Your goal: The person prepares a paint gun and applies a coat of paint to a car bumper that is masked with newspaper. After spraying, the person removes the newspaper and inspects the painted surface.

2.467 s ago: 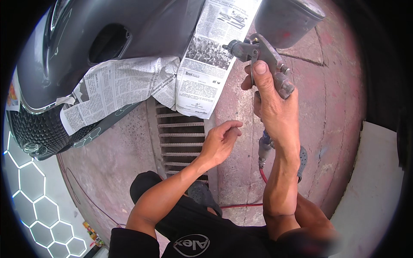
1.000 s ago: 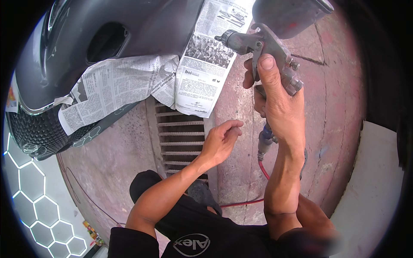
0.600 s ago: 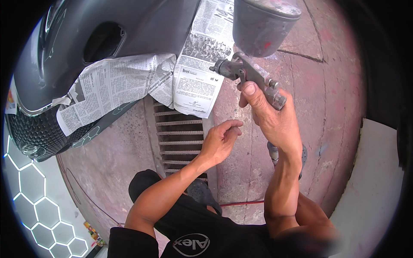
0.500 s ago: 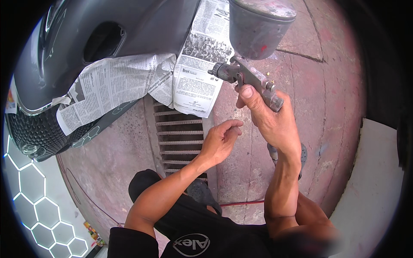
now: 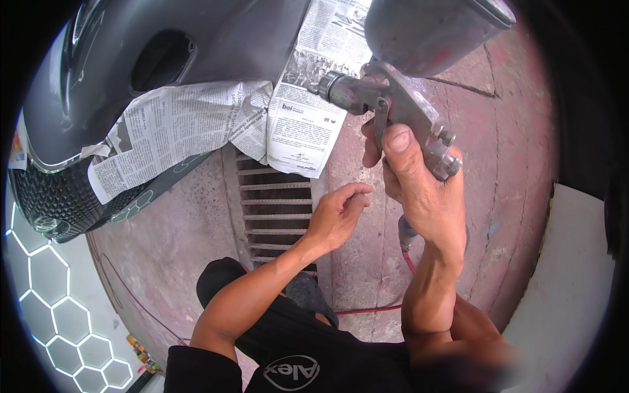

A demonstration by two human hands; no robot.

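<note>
My right hand (image 5: 426, 196) is wrapped round the handle of a metal spray gun (image 5: 409, 108), thumb on its near side. A grey paint cup (image 5: 429, 36) sits on top of the gun, tilted, and the nozzle points left toward a dark grey car bumper (image 5: 223, 42). Newspaper sheets (image 5: 173, 124) mask the bumper's lower edge, and another printed sheet (image 5: 308, 134) hangs beside them. My left hand (image 5: 337, 219) hovers over the floor grate with nothing visible in it, its fingers loosely curled in.
A metal drain grate (image 5: 278, 203) runs through the stained concrete floor (image 5: 485, 196). One red air hose (image 5: 367, 310) crosses behind my hands, near my feet. Hexagonal light strips (image 5: 52, 308) shine at the lower left. A pale raised surface (image 5: 563, 281) borders the right side.
My right hand and the spray gun have come up closer to my view and shifted a little right, with the cup tipped more. The left hand has hardly moved.
</note>
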